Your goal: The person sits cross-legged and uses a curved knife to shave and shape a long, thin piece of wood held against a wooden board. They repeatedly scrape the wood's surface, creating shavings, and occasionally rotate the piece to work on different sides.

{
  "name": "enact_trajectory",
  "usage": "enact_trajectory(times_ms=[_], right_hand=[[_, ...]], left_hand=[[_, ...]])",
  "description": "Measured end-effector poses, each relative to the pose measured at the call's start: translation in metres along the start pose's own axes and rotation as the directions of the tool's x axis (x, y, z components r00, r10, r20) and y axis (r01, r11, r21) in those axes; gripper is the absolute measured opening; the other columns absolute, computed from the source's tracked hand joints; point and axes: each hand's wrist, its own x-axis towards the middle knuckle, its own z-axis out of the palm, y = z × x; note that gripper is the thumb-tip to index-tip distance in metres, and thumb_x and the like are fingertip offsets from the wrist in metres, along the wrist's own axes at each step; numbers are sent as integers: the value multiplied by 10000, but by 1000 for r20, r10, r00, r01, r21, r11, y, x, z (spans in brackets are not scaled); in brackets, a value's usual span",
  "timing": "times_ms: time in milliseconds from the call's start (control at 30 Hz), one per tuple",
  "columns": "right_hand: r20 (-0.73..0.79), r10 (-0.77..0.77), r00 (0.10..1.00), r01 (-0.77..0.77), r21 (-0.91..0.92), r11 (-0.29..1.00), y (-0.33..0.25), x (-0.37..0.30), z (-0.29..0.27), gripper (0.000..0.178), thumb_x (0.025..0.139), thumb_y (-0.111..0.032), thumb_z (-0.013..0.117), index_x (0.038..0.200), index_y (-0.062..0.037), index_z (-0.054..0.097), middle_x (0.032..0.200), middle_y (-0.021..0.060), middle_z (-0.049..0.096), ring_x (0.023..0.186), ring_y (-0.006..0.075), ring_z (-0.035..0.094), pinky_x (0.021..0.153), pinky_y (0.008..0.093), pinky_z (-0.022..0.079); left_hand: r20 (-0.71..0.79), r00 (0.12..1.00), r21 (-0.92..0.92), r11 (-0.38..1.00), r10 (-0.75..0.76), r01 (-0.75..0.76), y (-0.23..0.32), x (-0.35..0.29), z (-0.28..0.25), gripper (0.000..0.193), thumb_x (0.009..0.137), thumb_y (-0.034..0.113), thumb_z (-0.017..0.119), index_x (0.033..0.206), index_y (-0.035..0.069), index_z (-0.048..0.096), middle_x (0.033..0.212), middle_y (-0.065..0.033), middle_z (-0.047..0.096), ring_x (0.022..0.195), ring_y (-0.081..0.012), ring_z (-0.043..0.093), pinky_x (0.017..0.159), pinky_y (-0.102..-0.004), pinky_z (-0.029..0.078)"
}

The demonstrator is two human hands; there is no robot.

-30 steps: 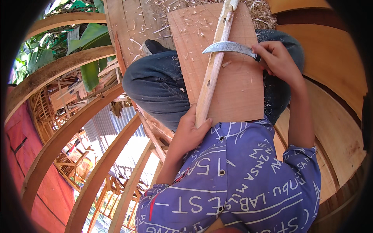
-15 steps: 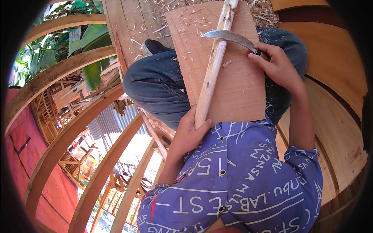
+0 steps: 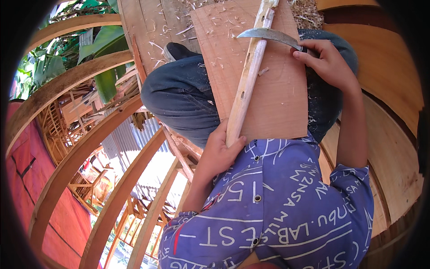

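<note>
My left hand (image 3: 224, 146) is closed round the near end of a pale, peeled wooden stick (image 3: 244, 94). The stick slants up and away to the right across a flat wooden board (image 3: 282, 107) on my lap, and slots or notches show along it. In my right hand (image 3: 326, 60) is a curved knife (image 3: 273, 36), gripped by its dark handle, which the fingers partly hide. Its blade lies across the upper part of the stick, tip pointing left. A small wood chip (image 3: 263, 71) rests on the board just right of the stick.
Curly wood shavings (image 3: 306, 13) are heaped beyond the board and scattered over the plank floor (image 3: 150, 27). My crossed legs (image 3: 179, 96) support the board. Curved wooden ribs (image 3: 112, 197) stand at the left, with open gaps between them. Curved wooden panels (image 3: 385, 148) rise at the right.
My right hand and the knife have shifted slightly right and up along the stick. The stick appears slightly turned, with a slot showing more plainly. My left hand keeps its hold.
</note>
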Motion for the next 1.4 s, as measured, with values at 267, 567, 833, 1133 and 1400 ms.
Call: enact_trajectory(times_ms=[267,567,833,1133,1400], right_hand=[[-269,-24,963,2,-83,997,10,14,-8,351,878,-276,645,1018,45,655,713,76,602,661,100,507,601,257,417],[-38,40,998,-41,-4,999,11,8,-3,325,863,-259,657,988,40,662,681,16,554,639,76,463,579,267,397],[8,-37,999,36,7,999,-1,-6,4,328,861,-244,648,969,65,664,738,86,647,677,84,535,610,257,429],[-108,-112,988,78,-281,957,-17,-15,22,271,907,-245,579,935,23,616,713,206,604,629,334,591,575,386,450],[-240,-165,957,-4,-579,815,-17,-16,39,329,945,-356,493,869,-51,592,727,182,630,662,373,619,580,443,494]], left_hand=[[34,985,18,986,-167,167,11,-1,-4,505,844,148,613,1284,-44,459,893,-115,600,746,-144,544,680,-280,430],[67,973,24,976,-219,218,21,-1,-5,482,855,156,609,1266,-53,470,996,-141,613,907,-172,577,824,-305,454],[65,990,15,992,-124,123,14,-2,-4,493,862,161,605,1282,-51,458,918,-102,610,759,-115,560,708,-268,469],[85,971,51,975,-222,218,22,-6,-9,491,863,158,601,1275,-55,440,764,-71,609,652,-188,598,624,-322,473],[-90,996,364,932,26,9,9,-14,-33,242,874,210,598,928,5,480,675,-184,564,615,-256,578,584,-383,430]])
